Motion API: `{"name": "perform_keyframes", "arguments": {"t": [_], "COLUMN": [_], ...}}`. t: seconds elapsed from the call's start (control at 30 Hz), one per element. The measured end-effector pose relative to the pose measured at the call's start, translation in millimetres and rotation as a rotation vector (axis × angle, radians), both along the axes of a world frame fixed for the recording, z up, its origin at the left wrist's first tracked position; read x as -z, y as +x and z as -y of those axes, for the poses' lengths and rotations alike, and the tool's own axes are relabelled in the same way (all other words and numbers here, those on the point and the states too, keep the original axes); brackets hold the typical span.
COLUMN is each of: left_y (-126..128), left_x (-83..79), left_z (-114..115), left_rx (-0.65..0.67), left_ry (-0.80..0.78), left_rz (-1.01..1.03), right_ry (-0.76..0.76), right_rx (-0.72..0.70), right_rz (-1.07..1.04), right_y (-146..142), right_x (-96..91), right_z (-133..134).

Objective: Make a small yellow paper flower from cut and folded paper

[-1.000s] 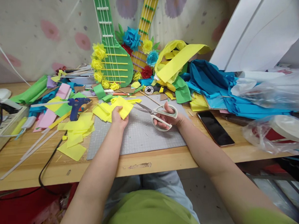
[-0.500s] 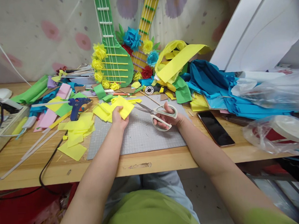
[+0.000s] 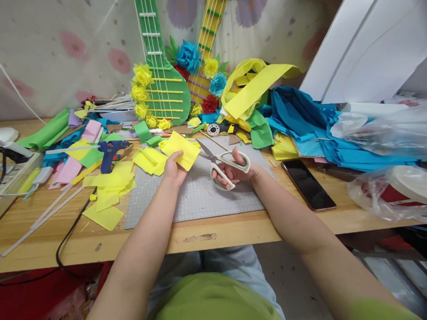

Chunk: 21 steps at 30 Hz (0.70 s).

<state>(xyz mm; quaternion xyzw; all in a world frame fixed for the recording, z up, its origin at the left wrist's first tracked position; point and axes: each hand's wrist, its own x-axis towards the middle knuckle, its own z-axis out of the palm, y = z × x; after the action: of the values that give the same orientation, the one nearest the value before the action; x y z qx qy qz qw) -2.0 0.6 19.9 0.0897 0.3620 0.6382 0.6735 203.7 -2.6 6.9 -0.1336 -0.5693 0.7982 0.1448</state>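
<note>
My left hand point(image 3: 175, 171) pinches a squarish piece of yellow crepe paper point(image 3: 182, 149) above the grey cutting mat point(image 3: 197, 199). In my right hand point(image 3: 232, 172) is a pair of scissors point(image 3: 216, 160) with pale handles, the thumb and fingers through the loops. Its blades are parted and point toward the right edge of the held paper; whether they touch it I cannot tell. Behind my left hand, more yellow paper pieces point(image 3: 150, 160) lie on the mat's far left corner.
Left of the mat are loose yellow squares point(image 3: 110, 217) and a blue glue gun point(image 3: 111, 154). A phone point(image 3: 307, 183) lies on the right. Behind stand a green paper instrument point(image 3: 169, 92) and a yellow one point(image 3: 209, 30); blue crepe paper point(image 3: 304, 111) is heaped at right.
The yellow paper in my left hand has shifted slightly right and turned flatter to view. The scissors have moved a little left, closer to the paper, with blades still apart.
</note>
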Motion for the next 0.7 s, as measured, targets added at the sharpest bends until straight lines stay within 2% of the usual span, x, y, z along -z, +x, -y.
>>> {"name": "perform_keyframes", "arguments": {"t": [0.3,0.53,0.7], "left_y": [5.4,8.3,6.1], "left_x": [2.9,11.6,13.4], "left_z": [5.5,4.0,2.7], "left_rx": [0.098,0.025,0.061], "left_ry": [0.083,0.126,0.115], "left_rz": [-0.046,-0.239,-0.28], "right_ry": [0.001,0.036,0.05], "right_rx": [0.02,0.033,0.061], "right_rz": [-0.051,-0.062,-0.087], "right_y": [-7.2,-6.7,-5.7], "right_x": [2.0,5.5,1.5], "right_z": [3.5,2.8,2.7]}}
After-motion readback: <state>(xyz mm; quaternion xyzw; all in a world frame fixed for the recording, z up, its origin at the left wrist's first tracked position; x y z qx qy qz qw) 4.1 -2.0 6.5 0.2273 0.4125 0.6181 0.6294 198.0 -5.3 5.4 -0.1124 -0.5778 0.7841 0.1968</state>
